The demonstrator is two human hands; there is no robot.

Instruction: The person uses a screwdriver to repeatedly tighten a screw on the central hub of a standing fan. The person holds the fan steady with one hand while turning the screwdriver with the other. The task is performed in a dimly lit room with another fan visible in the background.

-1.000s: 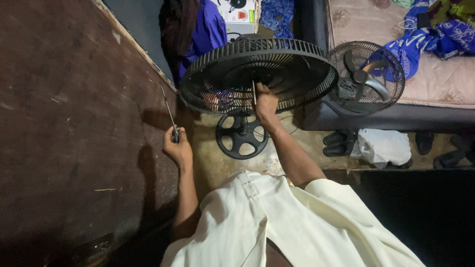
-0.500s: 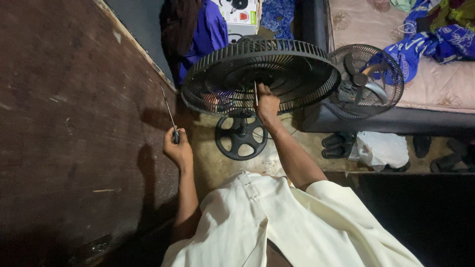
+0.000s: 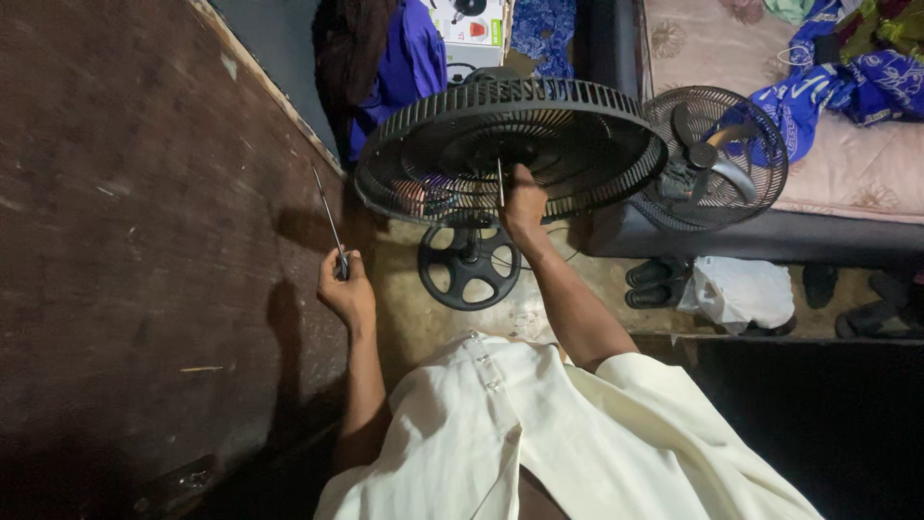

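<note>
- The dark wooden board [image 3: 125,212] fills the left side; nothing on it is being touched.
- At its edge, the left hand [image 3: 346,289] has its fingers curled shut round the handle of 1 thin screwdriver [image 3: 327,217]. The shaft points up and away, well apart from the fan, so the tool is held out of the work.
- Between the 2 arms, the round black fan base [image 3: 469,265] stands on the floor, directly under the fan head.
- Above it, the black fan grille [image 3: 577,144] lies tilted with its open bowl towards the camera; no blade shows inside it.
- The right hand [image 3: 525,207] reaches into that bowl at the hub, just beside the bare metal spindle [image 3: 500,181]. Its fingers are bent down onto the centre, but whether they pinch a part there cannot be told.
- Judged from this, the step in hand is hand-work at the hub, with the grille steadied by that same hand.
- Any further move with the screwdriver would call for bringing its tip across to the hub and keeping the grille from rocking on its stand.
- Further right, a 2nd fan [image 3: 717,159] with grey blades leans against the bed [image 3: 712,48], with dark shoes [image 3: 654,282] and a white bag [image 3: 736,289] on the floor below.
</note>
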